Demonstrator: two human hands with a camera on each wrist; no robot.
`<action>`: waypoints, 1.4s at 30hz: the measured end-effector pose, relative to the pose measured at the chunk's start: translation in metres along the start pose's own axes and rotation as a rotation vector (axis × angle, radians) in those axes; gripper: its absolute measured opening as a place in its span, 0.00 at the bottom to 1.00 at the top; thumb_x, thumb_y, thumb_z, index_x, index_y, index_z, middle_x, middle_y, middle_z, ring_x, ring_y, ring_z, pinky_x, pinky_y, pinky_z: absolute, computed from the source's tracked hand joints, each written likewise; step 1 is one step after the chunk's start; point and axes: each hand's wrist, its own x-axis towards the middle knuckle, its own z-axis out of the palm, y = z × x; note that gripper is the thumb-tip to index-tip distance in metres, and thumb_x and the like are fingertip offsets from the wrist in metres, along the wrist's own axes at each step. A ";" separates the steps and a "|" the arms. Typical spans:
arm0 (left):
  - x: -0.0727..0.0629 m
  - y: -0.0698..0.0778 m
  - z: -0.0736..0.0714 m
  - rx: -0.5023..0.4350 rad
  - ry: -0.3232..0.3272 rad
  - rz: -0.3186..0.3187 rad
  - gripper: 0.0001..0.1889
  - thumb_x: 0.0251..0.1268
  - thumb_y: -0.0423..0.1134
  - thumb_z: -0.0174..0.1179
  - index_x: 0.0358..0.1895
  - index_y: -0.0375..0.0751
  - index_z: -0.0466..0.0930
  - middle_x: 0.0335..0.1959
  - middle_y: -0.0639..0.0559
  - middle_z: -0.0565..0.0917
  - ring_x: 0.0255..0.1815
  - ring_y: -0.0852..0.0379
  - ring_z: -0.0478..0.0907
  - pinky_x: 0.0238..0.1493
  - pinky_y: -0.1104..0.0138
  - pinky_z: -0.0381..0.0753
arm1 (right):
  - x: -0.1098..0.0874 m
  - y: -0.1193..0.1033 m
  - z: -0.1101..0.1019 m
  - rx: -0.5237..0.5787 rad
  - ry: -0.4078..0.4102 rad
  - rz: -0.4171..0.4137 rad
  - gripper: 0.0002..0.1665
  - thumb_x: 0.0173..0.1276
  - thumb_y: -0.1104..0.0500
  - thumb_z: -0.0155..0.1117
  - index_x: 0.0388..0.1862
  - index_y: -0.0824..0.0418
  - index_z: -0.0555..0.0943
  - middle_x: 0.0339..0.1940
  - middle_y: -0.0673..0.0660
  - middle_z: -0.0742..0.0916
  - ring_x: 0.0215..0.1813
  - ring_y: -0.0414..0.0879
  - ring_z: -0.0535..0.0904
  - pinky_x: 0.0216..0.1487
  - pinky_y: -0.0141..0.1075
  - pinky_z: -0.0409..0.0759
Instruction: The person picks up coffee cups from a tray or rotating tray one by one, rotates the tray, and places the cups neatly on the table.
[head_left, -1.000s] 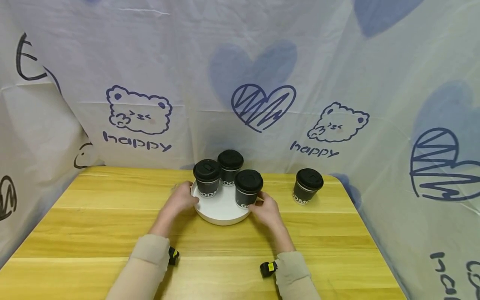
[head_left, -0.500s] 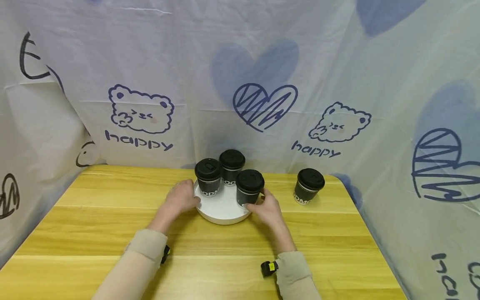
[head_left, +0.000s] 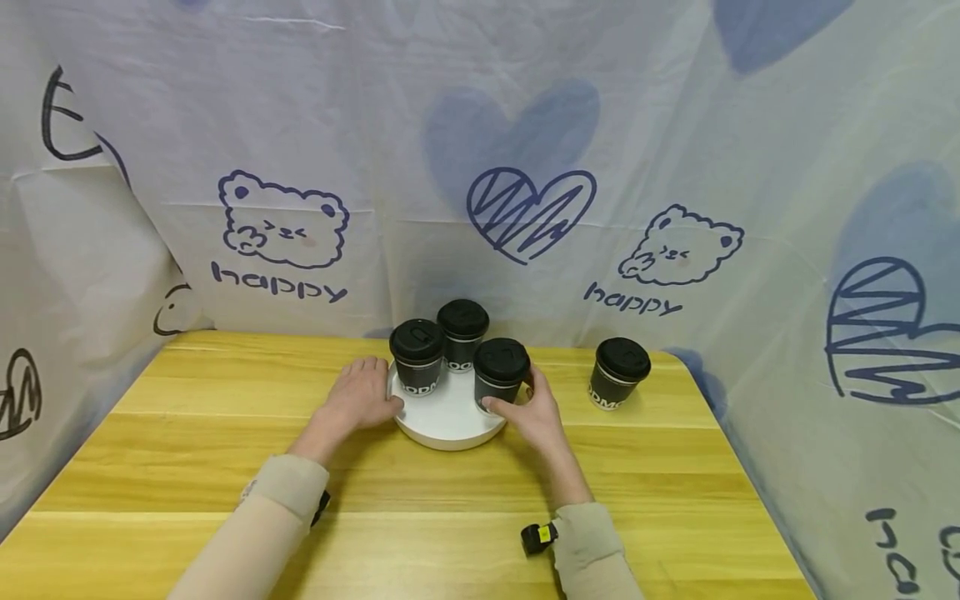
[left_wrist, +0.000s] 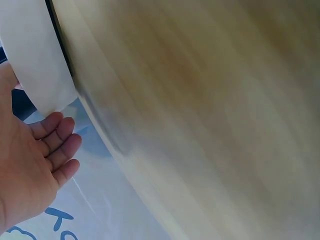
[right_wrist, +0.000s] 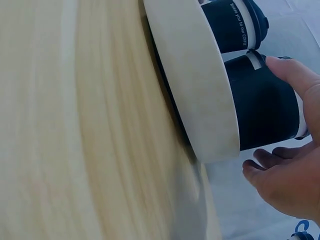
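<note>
right hand (head_left: 536,414) curls round the near cup (head_left: 495,392), probably for control; left hand (head_left: 360,397) sits loose against the stand (head_left: 448,423), maybe steadying it

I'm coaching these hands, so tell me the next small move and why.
Probably bring the right hand's fingers in closer around the nearest cup on the white disc. In the right wrist view, the right hand has its thumb across that cup, yet a gap shows between the cup and the lower fingertips, so any hold looks loose.
</note>
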 end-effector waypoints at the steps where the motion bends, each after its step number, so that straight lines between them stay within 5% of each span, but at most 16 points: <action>1: 0.000 0.000 0.000 0.008 0.000 0.004 0.36 0.60 0.52 0.63 0.60 0.24 0.71 0.56 0.32 0.76 0.58 0.36 0.71 0.66 0.46 0.70 | 0.000 0.000 0.000 0.032 0.000 -0.008 0.58 0.59 0.56 0.81 0.82 0.63 0.58 0.80 0.66 0.67 0.81 0.61 0.61 0.81 0.50 0.59; 8: -0.002 -0.002 0.002 0.060 0.006 0.030 0.37 0.60 0.55 0.61 0.60 0.24 0.70 0.55 0.33 0.75 0.56 0.37 0.70 0.61 0.48 0.71 | 0.001 -0.002 0.003 0.144 0.022 -0.031 0.58 0.58 0.63 0.81 0.82 0.67 0.57 0.80 0.68 0.67 0.81 0.61 0.61 0.81 0.46 0.59; 42: -0.004 -0.001 0.005 0.103 0.007 0.043 0.36 0.61 0.55 0.59 0.60 0.25 0.70 0.52 0.35 0.74 0.51 0.40 0.68 0.56 0.51 0.71 | 0.002 -0.003 0.017 0.125 0.099 -0.051 0.49 0.57 0.65 0.79 0.74 0.70 0.65 0.69 0.70 0.76 0.70 0.65 0.74 0.74 0.53 0.71</action>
